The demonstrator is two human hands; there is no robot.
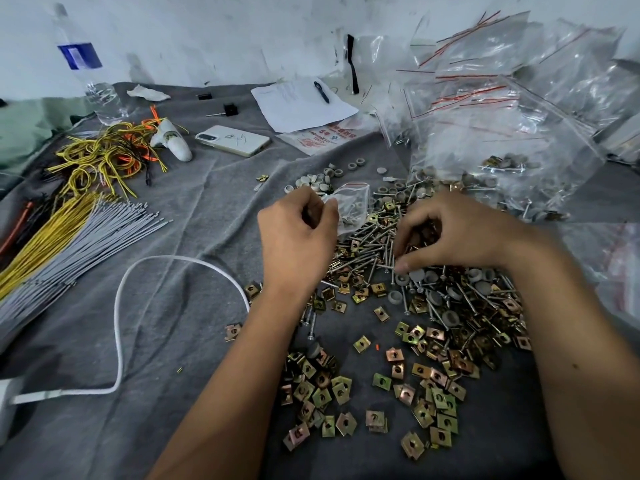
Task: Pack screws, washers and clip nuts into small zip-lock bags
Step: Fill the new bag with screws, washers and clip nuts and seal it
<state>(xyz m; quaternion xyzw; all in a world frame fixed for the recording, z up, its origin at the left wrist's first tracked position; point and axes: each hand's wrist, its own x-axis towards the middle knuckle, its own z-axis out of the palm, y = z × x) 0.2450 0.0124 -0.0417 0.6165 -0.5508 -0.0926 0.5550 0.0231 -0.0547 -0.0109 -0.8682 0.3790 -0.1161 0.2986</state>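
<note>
Screws (372, 244) glint silver beneath both hands: left (298, 233) pinching a clear bag (349, 202), right (460, 233) pinching screws.

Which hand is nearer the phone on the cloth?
Left. The left hand, pinching the small bag, sits just below and right of the phone. The right hand is farther right, over the screws.

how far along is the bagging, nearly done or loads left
Done: a heap of filled bags at the back right. In hand: the left hand holds a small bag with a few parts inside, while the right hand picks screws from the pile. Left: plenty, including loose clip nuts and washers.
</note>
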